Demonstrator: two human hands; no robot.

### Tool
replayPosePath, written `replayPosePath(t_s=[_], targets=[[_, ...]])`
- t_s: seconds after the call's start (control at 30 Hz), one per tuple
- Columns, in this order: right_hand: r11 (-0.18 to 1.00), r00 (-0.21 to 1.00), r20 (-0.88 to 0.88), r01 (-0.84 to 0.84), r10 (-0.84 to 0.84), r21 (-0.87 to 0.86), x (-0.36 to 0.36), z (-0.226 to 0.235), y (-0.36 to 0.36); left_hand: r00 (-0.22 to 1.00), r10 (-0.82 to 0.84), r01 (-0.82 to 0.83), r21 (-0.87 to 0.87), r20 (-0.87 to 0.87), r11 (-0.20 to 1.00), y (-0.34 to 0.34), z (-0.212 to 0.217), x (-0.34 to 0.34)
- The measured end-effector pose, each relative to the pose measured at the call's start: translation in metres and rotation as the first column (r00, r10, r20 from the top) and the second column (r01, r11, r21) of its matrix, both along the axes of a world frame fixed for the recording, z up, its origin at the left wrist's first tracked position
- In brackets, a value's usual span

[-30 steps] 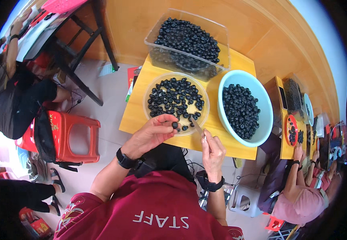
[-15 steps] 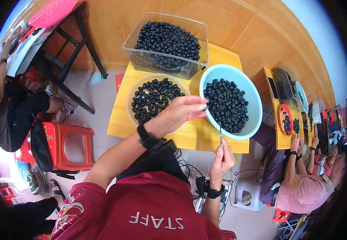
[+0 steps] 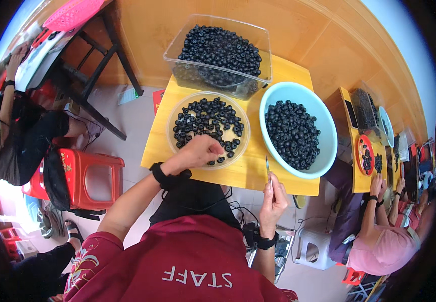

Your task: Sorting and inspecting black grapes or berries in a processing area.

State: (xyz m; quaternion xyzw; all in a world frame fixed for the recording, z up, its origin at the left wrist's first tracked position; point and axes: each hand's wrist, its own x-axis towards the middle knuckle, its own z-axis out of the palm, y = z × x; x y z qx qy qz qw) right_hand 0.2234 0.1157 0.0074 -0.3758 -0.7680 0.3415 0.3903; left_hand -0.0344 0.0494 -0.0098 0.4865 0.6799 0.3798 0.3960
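My left hand [image 3: 203,151] is over the near edge of a round, clear shallow tray [image 3: 171,145], its fingers curled and pressed together; whatever they hold is hidden. Small round black pieces with holes, like beads [image 3: 210,113], lie loosely in that tray. Right of it, a pale blue bowl [image 3: 330,136] holds a heap of the same beads [image 3: 293,136]. My right hand [image 3: 273,199], in front of the table's near edge, is closed round a slim metal tool [image 3: 268,166], its narrow tip pointing up beside the bowl.
Behind the tray, a clear plastic box [image 3: 218,70] full of beads stands on the yellow table [image 3: 152,151]. A red stool [image 3: 90,176] and a seated person [image 3: 2,131] are at left. At right, people [image 3: 379,241] work at another yellow table [image 3: 349,156].
My left hand has moved from the blue bowl's rim leftward to the clear tray, its fingers now curled. My right hand, with the slim tool, has drawn slightly left and away from the bowl.
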Motion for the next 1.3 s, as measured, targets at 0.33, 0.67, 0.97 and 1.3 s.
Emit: replayPosePath(t_s=[0.33,0.67,0.97,1.3], targets=[[0.997,0.997,0.047,-0.056,0.053,0.06,-0.013,0.008,-0.005,0.888,-0.001,0.056,0.105,-0.46,0.993,0.01,-0.02,0.03],[0.985,0.993,0.012,-0.116,0.115,0.13,-0.026,0.014,-0.005,0.927,0.033,-0.063,0.068,0.374,0.996,-0.016,0.026,0.01],[0.89,0.928,0.132,-0.372,0.349,0.263,-0.059,0.029,-0.02,0.196,0.016,-0.296,0.043,0.981,0.954,-0.054,0.022,0.019],[0.781,0.891,0.258,-0.453,0.375,0.43,-0.07,0.035,-0.021,0.105,0.007,-0.347,0.03,0.994,0.938,-0.063,0.019,0.026]])
